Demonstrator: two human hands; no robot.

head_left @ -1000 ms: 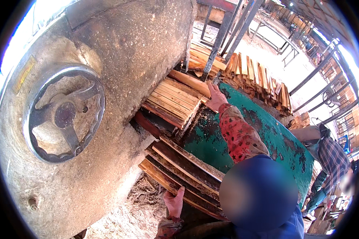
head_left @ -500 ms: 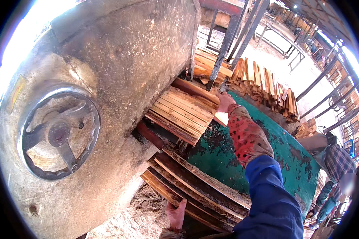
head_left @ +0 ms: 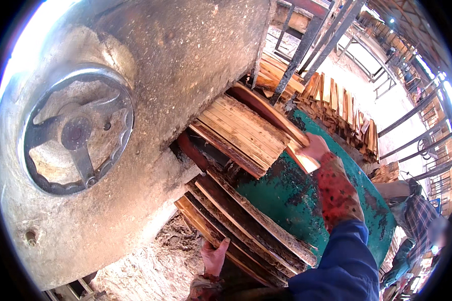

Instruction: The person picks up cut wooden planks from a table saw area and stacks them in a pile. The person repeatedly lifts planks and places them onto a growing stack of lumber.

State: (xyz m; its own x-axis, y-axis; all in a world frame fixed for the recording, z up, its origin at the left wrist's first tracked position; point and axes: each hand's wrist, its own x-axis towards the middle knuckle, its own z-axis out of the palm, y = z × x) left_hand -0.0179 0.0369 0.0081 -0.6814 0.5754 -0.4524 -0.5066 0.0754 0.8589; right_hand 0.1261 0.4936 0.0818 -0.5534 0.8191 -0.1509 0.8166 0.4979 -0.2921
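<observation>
At the machine's opening, a row of sawn wooden slats (head_left: 241, 133) lies side by side, its ends pointing out over a green metal table (head_left: 266, 193). A bark-edged wooden board (head_left: 266, 113) stands along the far side of the row. My right hand (head_left: 314, 149), in a red patterned sleeve guard, is closed round the board's outer end, where a pale cut face shows. Nearer me, several bark-edged slabs (head_left: 251, 226) are stacked against the table's near side. My left hand (head_left: 214, 256) grips the outermost slab's edge, thumb on top; its other fingers are partly hidden underneath.
The big dusty machine body (head_left: 171, 65) with a metal handwheel (head_left: 75, 131) fills the left. Beyond the table stand steel posts (head_left: 306, 47) and a pile of cut wood strips (head_left: 339, 110). A person in a plaid shirt (head_left: 419, 215) bends at the right. Sawdust (head_left: 140, 256) covers the ground below.
My right hand has moved right and nearer, and the far board now sticks out past the slat row. My left hand stays on the slab. The whole view has shifted slightly.
</observation>
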